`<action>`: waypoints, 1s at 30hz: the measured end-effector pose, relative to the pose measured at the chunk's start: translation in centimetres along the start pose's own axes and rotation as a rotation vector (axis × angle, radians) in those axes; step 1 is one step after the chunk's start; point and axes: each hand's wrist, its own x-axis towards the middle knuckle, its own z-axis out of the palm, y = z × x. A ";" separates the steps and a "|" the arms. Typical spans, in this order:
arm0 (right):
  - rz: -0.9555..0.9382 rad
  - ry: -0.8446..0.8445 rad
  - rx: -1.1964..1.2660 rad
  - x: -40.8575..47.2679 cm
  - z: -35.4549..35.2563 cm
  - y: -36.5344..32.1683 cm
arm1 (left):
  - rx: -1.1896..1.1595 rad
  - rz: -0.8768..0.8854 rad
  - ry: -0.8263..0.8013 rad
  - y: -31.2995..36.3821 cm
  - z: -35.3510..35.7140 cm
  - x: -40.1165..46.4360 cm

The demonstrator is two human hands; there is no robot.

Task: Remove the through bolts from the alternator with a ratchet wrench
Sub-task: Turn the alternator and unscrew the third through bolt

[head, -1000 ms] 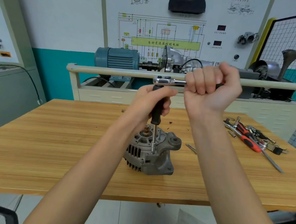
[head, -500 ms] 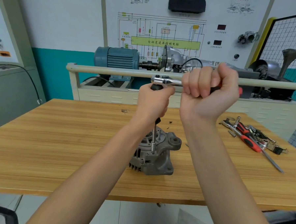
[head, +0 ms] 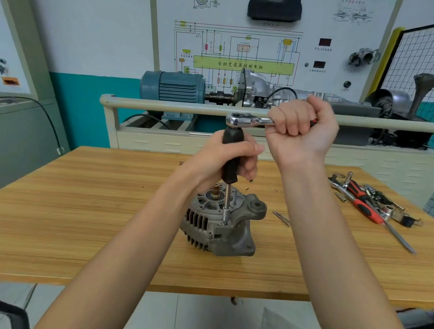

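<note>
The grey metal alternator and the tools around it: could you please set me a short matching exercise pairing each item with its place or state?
Items:
1. grey metal alternator
2. chrome ratchet wrench
3. black extension handle
4. red-and-black screwdriver

Places or states:
A. lying among loose tools at the table's right end
B. gripped upright by the left hand
C. standing on the wooden table beneath the extension
D. handle gripped by the right hand

Pairs: 1-C, 2-D, 3-B, 4-A

Wall diagram board (head: 243, 65), green bar: "自动变速器控制电脑".
</note>
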 end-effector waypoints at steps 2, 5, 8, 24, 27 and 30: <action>0.043 0.070 0.064 0.9 -0.4 -0.1 | 0.002 -0.022 0.005 -0.3 0.6 0.2; -0.006 0.091 0.046 1.1 -0.5 0.1 | 0.002 -0.042 0.121 -0.7 1.0 0.5; -0.117 0.010 -0.052 -0.1 0.0 0.6 | -0.016 -0.049 0.258 -0.9 1.2 0.7; -0.505 -0.308 -0.426 -3.0 0.5 2.4 | 0.100 0.005 0.292 -0.6 1.1 0.2; -0.249 -0.112 -0.233 -1.5 0.2 0.8 | 0.019 0.064 0.147 0.1 0.1 0.1; -0.095 0.016 -0.080 0.0 0.1 0.2 | -0.033 0.031 0.127 0.2 0.3 0.6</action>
